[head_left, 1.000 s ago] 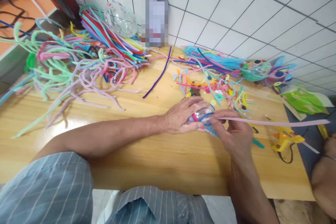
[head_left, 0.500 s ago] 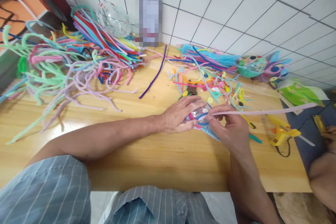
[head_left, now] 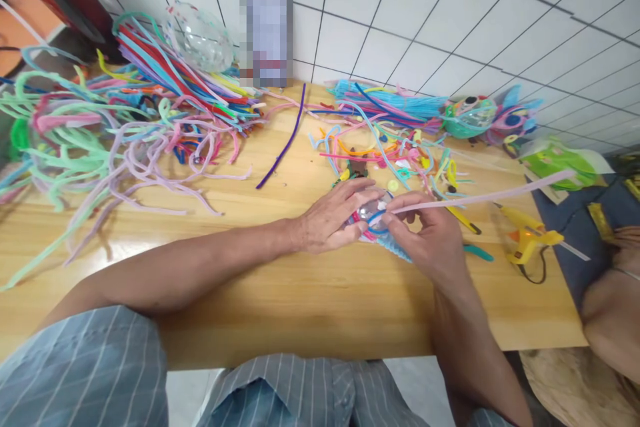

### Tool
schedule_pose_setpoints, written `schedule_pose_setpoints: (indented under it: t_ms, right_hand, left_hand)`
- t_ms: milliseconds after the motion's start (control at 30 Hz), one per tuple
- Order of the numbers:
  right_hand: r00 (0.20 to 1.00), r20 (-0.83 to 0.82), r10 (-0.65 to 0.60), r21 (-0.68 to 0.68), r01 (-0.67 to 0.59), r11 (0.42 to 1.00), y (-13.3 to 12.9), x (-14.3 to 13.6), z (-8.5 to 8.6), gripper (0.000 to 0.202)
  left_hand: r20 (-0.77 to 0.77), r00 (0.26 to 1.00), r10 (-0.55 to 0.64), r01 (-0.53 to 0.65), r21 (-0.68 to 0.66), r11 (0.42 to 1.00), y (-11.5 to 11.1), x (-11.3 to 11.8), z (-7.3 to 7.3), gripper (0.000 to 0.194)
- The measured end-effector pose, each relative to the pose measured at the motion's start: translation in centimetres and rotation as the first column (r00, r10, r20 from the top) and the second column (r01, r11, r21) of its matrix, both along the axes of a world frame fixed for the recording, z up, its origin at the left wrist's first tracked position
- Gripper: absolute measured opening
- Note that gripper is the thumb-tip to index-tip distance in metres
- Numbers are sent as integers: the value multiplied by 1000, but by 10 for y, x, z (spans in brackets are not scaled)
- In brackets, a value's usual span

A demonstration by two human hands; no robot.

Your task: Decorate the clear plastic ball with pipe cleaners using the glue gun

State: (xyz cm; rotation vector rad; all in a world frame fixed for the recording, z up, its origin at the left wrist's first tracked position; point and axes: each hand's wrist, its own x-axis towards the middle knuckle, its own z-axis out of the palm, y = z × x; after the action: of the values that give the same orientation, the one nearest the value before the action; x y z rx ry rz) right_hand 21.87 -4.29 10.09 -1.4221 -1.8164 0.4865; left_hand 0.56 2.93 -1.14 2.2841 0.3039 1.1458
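My left hand [head_left: 334, 217] is wrapped round a clear plastic bottle piece [head_left: 370, 207] with pink and blue trim, resting low over the table. A blue pipe cleaner loop [head_left: 376, 219] lies on its near side. My right hand [head_left: 425, 230] pinches a pale pink pipe cleaner [head_left: 493, 198] close to one end, against the bottle piece. The long free end of that pipe cleaner sticks out to the right. Light blue ridged trim [head_left: 395, 247] shows beneath my right fingers. Part of the bottle piece is hidden by both hands.
Heaped pipe cleaners [head_left: 80, 140] cover the table's left. A purple pipe cleaner [head_left: 283, 140] lies mid-table. Blue bundles [head_left: 395, 105] and a green decorated bottle fish [head_left: 470, 117] stand by the wall. A yellow glue gun [head_left: 533, 240] lies right, near another person's arm [head_left: 613, 307].
The view has shifted slightly, so everything appears a little further left. The pale pink pipe cleaner's free end now tilts further upward. Both hands keep their hold.
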Motion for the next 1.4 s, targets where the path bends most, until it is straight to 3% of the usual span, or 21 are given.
schedule_pose_setpoints:
  t_ms: [500,833,1100,1400]
  right_hand:
    - [999,-37,-30,-63,28,998,0,-1,-1,3]
    - [999,-48,14,-12,-14,1000,-1,-1,-2,3]
    - [994,-105,-40,-78,32,996,-4,4,-5,5]
    - [992,-105,-73,-49,68,996,-7,3,-12,7]
  left_hand:
    - [6,1000,-24,24,-26,999,1,0,0,66]
    - [-7,1000,-13,13,-57,998,-1,0,3,61]
    - [45,999,11,-6,-106,994,-2,2,7,58]
    - [40,999,-25,28,-99,995,-2,2,9,58]
